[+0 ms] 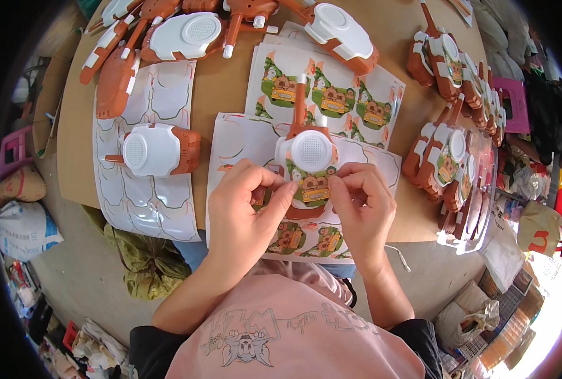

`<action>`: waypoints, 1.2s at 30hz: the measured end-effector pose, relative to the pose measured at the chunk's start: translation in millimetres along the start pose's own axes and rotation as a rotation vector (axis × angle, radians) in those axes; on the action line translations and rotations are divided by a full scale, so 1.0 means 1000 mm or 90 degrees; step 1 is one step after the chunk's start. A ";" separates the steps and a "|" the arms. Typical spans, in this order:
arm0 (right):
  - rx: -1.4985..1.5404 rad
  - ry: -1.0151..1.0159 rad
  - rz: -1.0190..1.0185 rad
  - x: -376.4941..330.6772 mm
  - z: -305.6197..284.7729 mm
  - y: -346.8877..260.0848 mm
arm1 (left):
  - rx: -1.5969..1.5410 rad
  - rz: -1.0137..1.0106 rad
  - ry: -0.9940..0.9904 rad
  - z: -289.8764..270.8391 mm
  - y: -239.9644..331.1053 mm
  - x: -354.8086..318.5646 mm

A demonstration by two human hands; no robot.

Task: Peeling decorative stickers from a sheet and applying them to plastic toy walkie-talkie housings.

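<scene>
An orange and white toy walkie-talkie (307, 150) is held upright over the table's near edge. My left hand (246, 208) grips its lower left side. My right hand (360, 202) pinches a cartoon sticker (312, 187), green with a bear in a yellow car, against the toy's lower front. Under the hands lies a sticker sheet (306, 239) with several of the same stickers; another such sheet (328, 95) lies just beyond.
A second toy (156, 149) rests on an emptied backing sheet (139, 196) to the left. More unstickered toys (186, 35) lie at the far edge. Stickered toys (445, 158) stand in rows at the right of the round cardboard tabletop (224, 82). Bags and clutter cover the floor.
</scene>
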State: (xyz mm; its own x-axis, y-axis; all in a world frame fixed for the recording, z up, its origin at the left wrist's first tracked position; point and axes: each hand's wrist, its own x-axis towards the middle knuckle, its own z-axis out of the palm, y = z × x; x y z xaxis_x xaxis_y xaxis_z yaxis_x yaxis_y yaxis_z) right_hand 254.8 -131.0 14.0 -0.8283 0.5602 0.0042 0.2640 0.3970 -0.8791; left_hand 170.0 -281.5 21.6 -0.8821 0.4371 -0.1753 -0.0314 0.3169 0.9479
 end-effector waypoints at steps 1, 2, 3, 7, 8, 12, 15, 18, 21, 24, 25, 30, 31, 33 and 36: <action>0.015 -0.001 0.017 -0.001 0.000 0.001 | 0.030 0.030 0.004 0.000 0.001 0.000; 0.015 -0.002 0.017 -0.001 -0.001 0.000 | 0.031 0.030 0.005 0.001 0.000 0.000; -0.011 -0.005 -0.012 -0.001 -0.003 -0.001 | 0.025 0.039 0.008 0.002 -0.001 -0.001; 0.039 0.019 0.009 -0.006 -0.009 -0.004 | 0.077 0.075 -0.056 -0.011 -0.001 -0.004; 0.127 0.020 0.053 -0.008 -0.010 -0.002 | 0.104 0.167 -0.040 -0.008 0.001 -0.001; 0.223 -0.032 0.224 -0.002 -0.008 -0.014 | 0.185 0.266 -0.156 -0.002 0.004 0.006; 0.072 -0.045 0.082 -0.001 -0.010 -0.015 | 0.269 0.285 -0.141 0.001 -0.005 0.007; 0.046 -0.059 0.105 -0.002 -0.014 -0.027 | 0.277 0.291 -0.106 0.007 -0.007 0.006; 0.030 -0.060 0.067 -0.004 -0.017 -0.037 | 0.268 0.302 -0.072 0.012 -0.009 0.003; 0.042 -0.059 0.081 -0.006 -0.019 -0.034 | 0.259 0.307 -0.059 0.014 -0.010 0.003; 0.041 -0.059 0.078 -0.007 -0.020 -0.035 | 0.256 0.310 -0.060 0.014 -0.010 0.002; 0.085 -0.057 0.112 -0.010 -0.020 -0.036 | 0.243 0.307 -0.052 0.015 -0.016 0.000; 0.083 -0.056 0.111 -0.009 -0.021 -0.037 | 0.244 0.306 -0.048 0.015 -0.016 -0.001; 0.183 -0.100 0.256 -0.004 -0.023 -0.039 | 0.242 0.303 -0.049 0.015 -0.017 -0.001; 0.318 -0.120 0.331 0.003 -0.025 -0.036 | 0.235 0.301 -0.047 0.014 -0.018 -0.002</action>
State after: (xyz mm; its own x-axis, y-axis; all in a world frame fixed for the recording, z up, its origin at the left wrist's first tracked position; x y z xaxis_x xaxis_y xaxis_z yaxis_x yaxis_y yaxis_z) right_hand 255.0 -126.0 57.6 -0.7409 0.4331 -0.5134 0.4260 -0.2879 -0.8577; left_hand 179.0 -276.0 0.7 -0.7257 0.6545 0.2122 0.5331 0.3399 0.7748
